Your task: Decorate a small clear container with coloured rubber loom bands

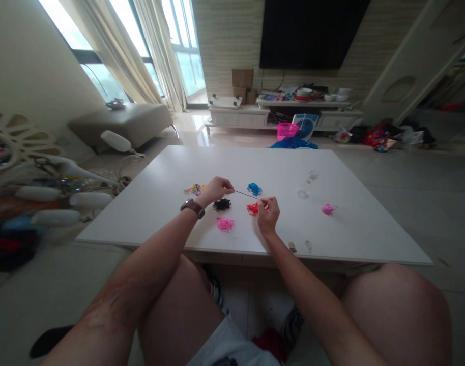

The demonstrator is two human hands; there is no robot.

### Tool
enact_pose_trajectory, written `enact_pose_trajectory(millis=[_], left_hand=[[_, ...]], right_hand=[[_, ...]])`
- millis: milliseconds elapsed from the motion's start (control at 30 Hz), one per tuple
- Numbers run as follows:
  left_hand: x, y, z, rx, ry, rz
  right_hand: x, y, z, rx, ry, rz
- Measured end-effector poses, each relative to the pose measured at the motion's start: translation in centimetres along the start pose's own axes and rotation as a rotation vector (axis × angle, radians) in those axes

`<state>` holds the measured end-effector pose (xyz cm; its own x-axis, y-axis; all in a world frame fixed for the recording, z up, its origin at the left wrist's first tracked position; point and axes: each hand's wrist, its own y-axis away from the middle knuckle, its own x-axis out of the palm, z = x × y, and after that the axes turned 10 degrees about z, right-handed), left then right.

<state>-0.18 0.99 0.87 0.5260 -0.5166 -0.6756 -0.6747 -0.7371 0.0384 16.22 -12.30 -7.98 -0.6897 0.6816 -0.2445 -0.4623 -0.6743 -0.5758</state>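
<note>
White tabletop [148, 203]: near its front edge, a small figure [292, 247] is being flanked by a clear piece [308, 246].
Pink pile [225, 224]: is being fronted only by bare tabletop.
Right hand [268, 208]: one end of a dark strand [246, 194] is being pinched, thumb against finger; the red pile [252, 209] is being partly hidden.
Left hand [219, 189]: the other end is being pinched between fingertips; the strand is being held straight above the tabletop.
Pink basket [287, 130]: is being seen beyond; contents cannot be told.
White bowls [343, 93]: are being supported by the cabinet [255, 119]; contents cannot be told.
</note>
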Motion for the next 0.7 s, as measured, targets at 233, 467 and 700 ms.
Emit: enact_pose_trajectory(millis=[233, 467, 700], left_hand=[[2.3, 0.3, -1.2, 0.108, 0.042, 0.159], [-0.1, -0.1, 0.5, 0.06, -0.057, 0.115], [-2.3, 0.9, 2.6, -0.182, -0.235, 0.074]], right_hand=[[0.4, 0.3, 0.3, -0.038, -0.017, 0.182], [0.3, 0.3, 0.1, -0.018, -0.02, 0.219], [0.5, 0.3, -0.2, -0.026, -0.021, 0.223]])
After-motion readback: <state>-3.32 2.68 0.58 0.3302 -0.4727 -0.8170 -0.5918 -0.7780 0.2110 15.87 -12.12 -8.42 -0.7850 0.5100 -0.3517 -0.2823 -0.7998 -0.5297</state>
